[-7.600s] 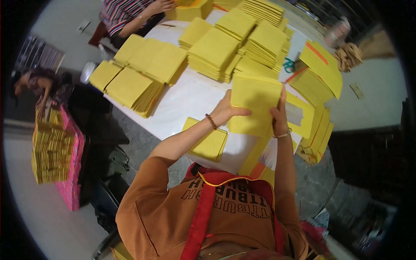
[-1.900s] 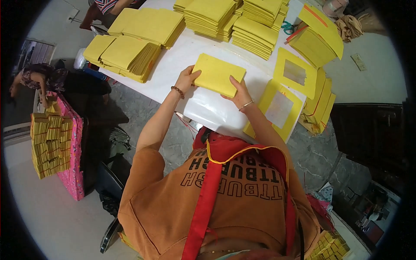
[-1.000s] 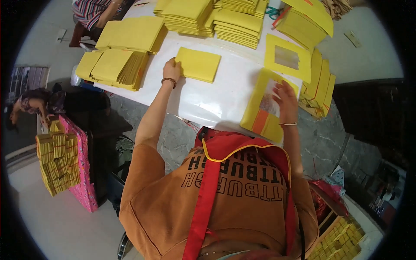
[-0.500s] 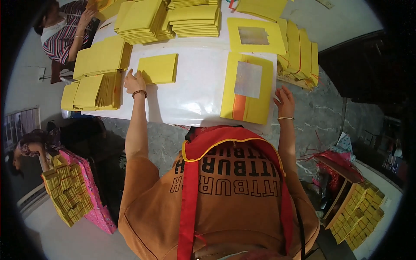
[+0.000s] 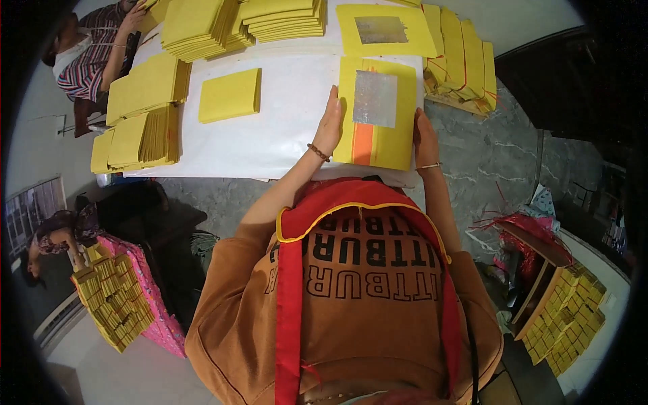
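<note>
A pile of yellow paper sheets (image 5: 403,148) lies at the near right of the white table, with a silver square (image 5: 375,99) and an orange strip (image 5: 362,144) on its top sheet. My left hand (image 5: 329,126) is at the pile's left edge, fingers straight and together, palm turned inward. Along the right edge my right hand (image 5: 426,140) stands with its fingers stretched out, partly hidden by the pile's side. Neither hand wraps round the paper. Left of my left hand, a folded yellow paper bundle (image 5: 230,96) rests alone on the table.
Stacks of folded yellow paper (image 5: 145,84) line the table's left side, with more stacks (image 5: 196,27) at the back. Another silver-squared sheet pile (image 5: 385,34) lies beyond mine. Tied yellow bundles (image 5: 461,61) stand at the right. A co-worker (image 5: 94,61) handles yellow paper at far left.
My left hand has left the folded bundle and moved right to the sheet pile's left edge. My right hand has come in against its right edge. The view has shifted slightly.
</note>
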Action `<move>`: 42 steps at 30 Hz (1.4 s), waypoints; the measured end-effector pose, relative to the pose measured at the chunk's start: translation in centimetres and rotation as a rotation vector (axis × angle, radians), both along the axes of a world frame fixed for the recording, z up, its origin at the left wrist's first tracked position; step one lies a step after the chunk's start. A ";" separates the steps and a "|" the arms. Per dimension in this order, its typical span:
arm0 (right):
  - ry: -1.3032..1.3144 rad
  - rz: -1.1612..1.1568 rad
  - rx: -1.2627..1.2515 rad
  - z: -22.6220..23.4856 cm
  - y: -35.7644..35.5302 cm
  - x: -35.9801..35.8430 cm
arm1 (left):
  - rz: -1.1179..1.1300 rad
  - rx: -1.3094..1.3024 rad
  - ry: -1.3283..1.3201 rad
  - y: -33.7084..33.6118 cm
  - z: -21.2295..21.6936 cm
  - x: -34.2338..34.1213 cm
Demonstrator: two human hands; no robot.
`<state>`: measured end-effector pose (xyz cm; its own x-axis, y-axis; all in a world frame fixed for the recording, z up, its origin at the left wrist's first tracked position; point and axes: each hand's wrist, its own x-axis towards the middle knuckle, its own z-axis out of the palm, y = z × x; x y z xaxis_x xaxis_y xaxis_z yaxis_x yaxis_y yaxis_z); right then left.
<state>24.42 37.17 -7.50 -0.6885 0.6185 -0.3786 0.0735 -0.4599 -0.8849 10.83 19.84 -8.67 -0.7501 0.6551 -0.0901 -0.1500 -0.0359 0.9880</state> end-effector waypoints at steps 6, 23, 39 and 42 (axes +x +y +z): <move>-0.026 0.124 0.003 0.8 -0.1 -0.1 | 0.048 -0.088 0.116 0.4 0.2 0.7; 0.017 0.341 0.747 0.5 -0.2 2.2 | -0.608 -0.266 1.231 -2.8 6.5 1.1; 0.104 0.248 0.570 -1.0 -0.1 1.9 | -0.623 -0.355 0.307 -1.6 5.8 -2.1; 0.115 0.208 0.493 -1.3 -0.1 1.9 | -0.640 -0.355 0.213 -1.5 5.5 -2.4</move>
